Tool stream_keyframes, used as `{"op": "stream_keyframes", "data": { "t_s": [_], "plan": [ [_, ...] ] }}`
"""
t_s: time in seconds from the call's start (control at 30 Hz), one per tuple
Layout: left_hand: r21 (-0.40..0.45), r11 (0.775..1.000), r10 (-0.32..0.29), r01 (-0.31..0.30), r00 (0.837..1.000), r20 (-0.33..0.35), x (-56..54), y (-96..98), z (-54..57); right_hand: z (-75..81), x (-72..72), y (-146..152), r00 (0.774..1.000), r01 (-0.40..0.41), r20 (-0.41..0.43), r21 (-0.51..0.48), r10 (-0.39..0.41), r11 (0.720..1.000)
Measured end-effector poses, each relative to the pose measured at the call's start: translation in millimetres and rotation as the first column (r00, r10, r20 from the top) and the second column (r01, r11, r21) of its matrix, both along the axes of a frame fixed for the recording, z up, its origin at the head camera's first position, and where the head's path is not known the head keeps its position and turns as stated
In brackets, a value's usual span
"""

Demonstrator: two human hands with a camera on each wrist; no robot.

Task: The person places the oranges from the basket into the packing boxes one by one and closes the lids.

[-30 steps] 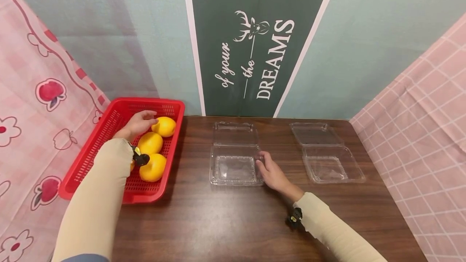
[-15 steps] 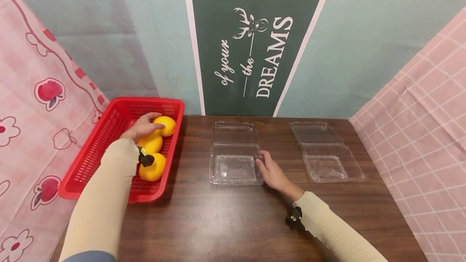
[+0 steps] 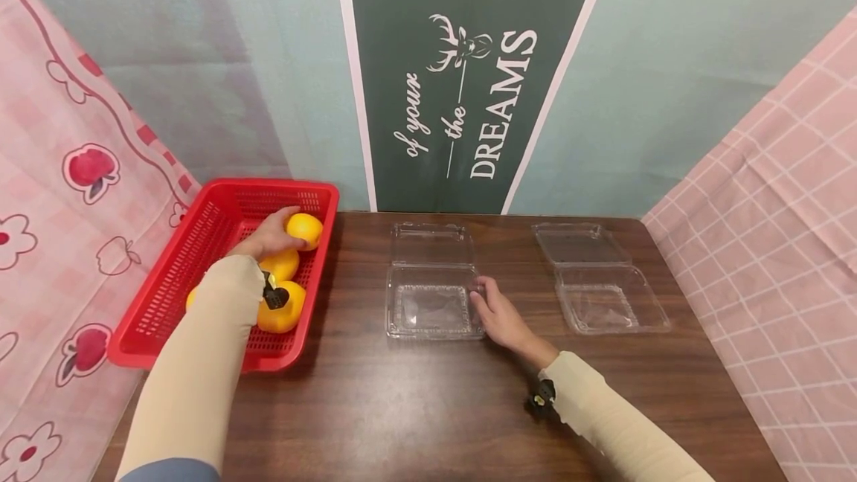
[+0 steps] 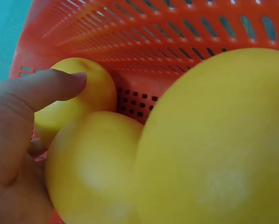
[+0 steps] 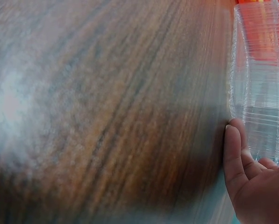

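In the red basket [image 3: 328,244], my left hand [image 3: 271,235] grips the farthest yellow citrus fruit [image 3: 305,230]. Its thumb [image 4: 74,84] lies across the top of that fruit in the left wrist view, while the other fingers are mostly hidden behind it. Nearer fruits, a middle one [image 3: 281,265] and a larger-looking front one [image 3: 284,311], sit along the basket's right side, partly covered by my wrist. My right hand [image 3: 504,322] holds the right edge of an open clear plastic clamshell box [image 3: 434,303], fingers [image 5: 233,149] along its outer wall.
Another open clear clamshell box [image 3: 605,303] stands to the right on the brown wooden table [image 3: 402,407]. A sliver of yellow fruit [image 3: 191,297] shows left of my left sleeve. Patterned cloth walls [image 3: 770,192] enclose the back and sides.
My left hand has moved rightward over the fruits and closed around the farthest one. The right hand and both clamshell boxes have stayed in place.
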State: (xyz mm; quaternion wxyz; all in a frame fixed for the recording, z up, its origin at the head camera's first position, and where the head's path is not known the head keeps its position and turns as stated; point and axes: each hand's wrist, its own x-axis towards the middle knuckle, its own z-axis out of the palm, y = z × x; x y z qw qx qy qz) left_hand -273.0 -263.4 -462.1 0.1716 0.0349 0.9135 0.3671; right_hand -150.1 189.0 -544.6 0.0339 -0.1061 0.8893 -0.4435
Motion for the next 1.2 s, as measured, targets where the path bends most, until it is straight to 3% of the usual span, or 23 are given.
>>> {"op": "stream_keyframes", "data": {
  "t_s": [0.27,0.53,0.7,0.8,1.0,1.2],
  "plan": [
    [-0.122,0.992,-0.045,0.037,0.997,-0.064,-5.6,7.5,-6.3,-0.2,-6.0,2.5,1.0,-0.013,0.008,-0.003,0.013,1.0],
    [-0.206,0.978,-0.003,-0.014,0.997,-0.083,-8.5,20.1,-11.6,0.9,-12.7,7.3,0.999,-0.033,0.017,-0.011,0.033,0.999],
    [-0.267,0.963,0.026,-0.041,0.998,-0.061,-10.0,25.1,-14.7,2.2,-16.7,10.1,0.999,-0.035,0.034,-0.008,0.036,0.999],
    [-0.299,0.954,0.016,-0.035,0.998,-0.065,-9.1,26.4,-14.7,1.4,-15.8,9.7,0.999,-0.034,0.028,-0.001,0.034,0.999],
    [-0.337,0.941,0.007,-0.036,0.996,-0.087,-6.5,27.9,-15.7,-0.8,-14.0,8.7,0.999,-0.029,0.019,0.0,0.029,1.0],
    [-0.321,0.946,0.012,-0.044,0.995,-0.102,-6.0,25.8,-19.3,-2.4,-11.2,7.2,0.999,-0.02,0.025,-0.005,0.02,1.0]
  ]
}}
